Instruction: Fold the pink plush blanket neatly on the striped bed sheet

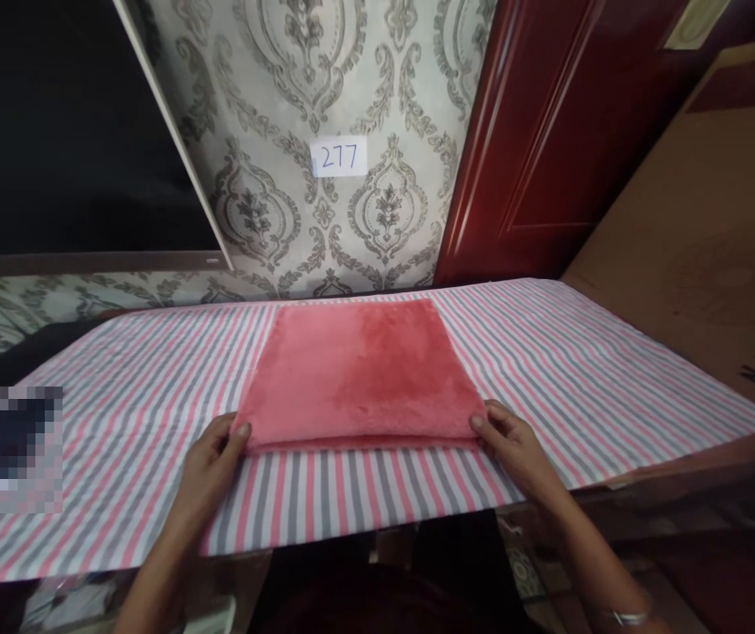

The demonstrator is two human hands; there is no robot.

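Observation:
A coral-pink plush cloth point(357, 370), squarish and flat, lies on the striped tablecloth point(311, 497). Its near edge shows more than one layer. My left hand point(218, 449) pinches the near left corner between thumb and fingers. At the near right corner, my right hand point(506, 436) grips the cloth in the same way, its thumb on top. The fingertips under both corners are hidden. Darker patches mark the right part of the pile.
A dark television screen point(73, 132) stands at the back left. Behind the table is a patterned wall with a paper label point(338, 157) reading 277. A red door point(522, 141) and a large cardboard box point(700, 229) are at the right. A blurred patch covers the left edge.

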